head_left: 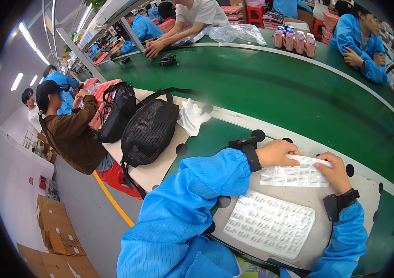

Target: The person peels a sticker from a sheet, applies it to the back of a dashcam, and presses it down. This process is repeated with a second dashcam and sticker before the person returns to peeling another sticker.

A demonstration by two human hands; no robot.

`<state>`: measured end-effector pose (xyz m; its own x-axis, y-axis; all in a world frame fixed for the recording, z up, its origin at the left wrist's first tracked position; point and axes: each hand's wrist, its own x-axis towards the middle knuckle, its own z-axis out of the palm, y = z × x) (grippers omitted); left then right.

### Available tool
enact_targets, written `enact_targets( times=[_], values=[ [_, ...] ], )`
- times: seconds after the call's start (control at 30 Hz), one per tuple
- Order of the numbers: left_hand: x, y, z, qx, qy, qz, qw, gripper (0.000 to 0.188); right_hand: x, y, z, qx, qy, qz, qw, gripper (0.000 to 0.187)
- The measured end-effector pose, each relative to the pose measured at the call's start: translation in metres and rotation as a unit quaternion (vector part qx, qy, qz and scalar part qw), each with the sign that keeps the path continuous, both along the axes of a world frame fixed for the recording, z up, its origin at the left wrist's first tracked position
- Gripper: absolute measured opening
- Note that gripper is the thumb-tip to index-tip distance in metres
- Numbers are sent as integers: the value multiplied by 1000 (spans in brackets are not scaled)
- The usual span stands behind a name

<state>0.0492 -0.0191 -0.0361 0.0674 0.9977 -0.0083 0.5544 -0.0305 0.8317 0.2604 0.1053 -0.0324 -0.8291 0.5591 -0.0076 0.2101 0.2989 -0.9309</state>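
Observation:
Between my two hands is a small white sheet of printed labels [294,176], glossy and slightly curved. My left hand [278,153] pinches its upper left part, fingers closed, with the thumb over the top edge. At the upper right, my right hand [337,172] grips the same sheet between thumb and fingers. A larger white label sheet [271,223], covered in rows of small print, lies flat on the pale board [234,211], nearer to me, and neither hand touches it. Black bands circle both wrists over blue sleeves.
Two black mesh bags [150,132] and a crumpled white cloth [192,116] lie to the left. Beyond the board runs a green conveyor belt [261,83]. Pink packs [295,41] stand across it. A person in brown [74,134] sits at far left; others work opposite.

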Motion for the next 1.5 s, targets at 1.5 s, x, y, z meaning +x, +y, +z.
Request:
enact_targets(
  times=[1.5],
  values=[
    [0,2,0,-24,-11,-10,1000,29,1,1,5,-17,-12,3,1000,14]
  ],
)
